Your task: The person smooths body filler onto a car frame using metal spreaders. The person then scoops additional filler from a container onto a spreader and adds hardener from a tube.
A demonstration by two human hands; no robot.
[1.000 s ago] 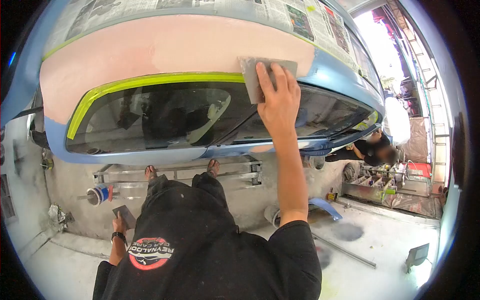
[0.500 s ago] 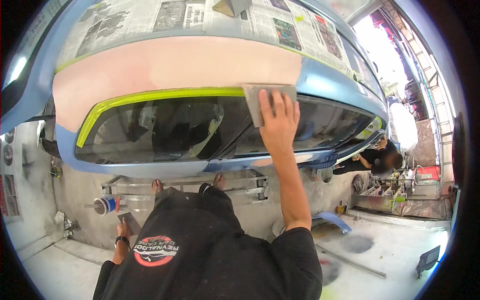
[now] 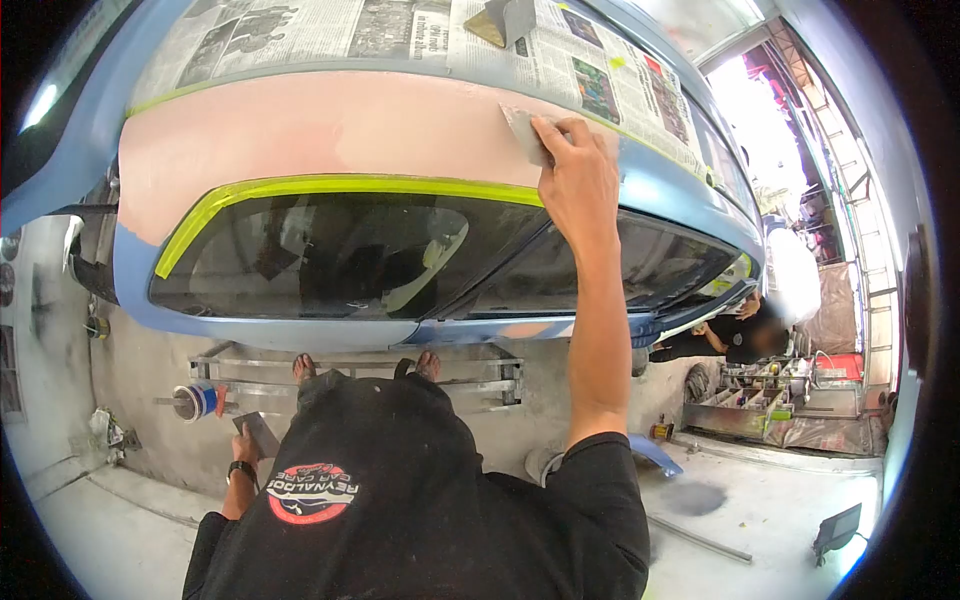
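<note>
My right hand grips a thin grey putty spreader tilted against the pink putty coating the blue car's roof edge, near that patch's right end. Fingers cover much of the spreader. Below the putty, yellow-green masking tape borders the dark side window. Low on the left beside my body, my left hand is closed on a flat grey rectangular plate. Only part of that hand shows.
Newspaper masks the roof, with a folded grey-and-tan piece on it. My feet stand on a metal bench. A bucket is left of it. Another person crouches at right near a divided tray.
My right hand has moved upward from the window's top edge onto the pink putty, and the spreader now tilts instead of lying flat. My left hand keeps its plate at my side.
</note>
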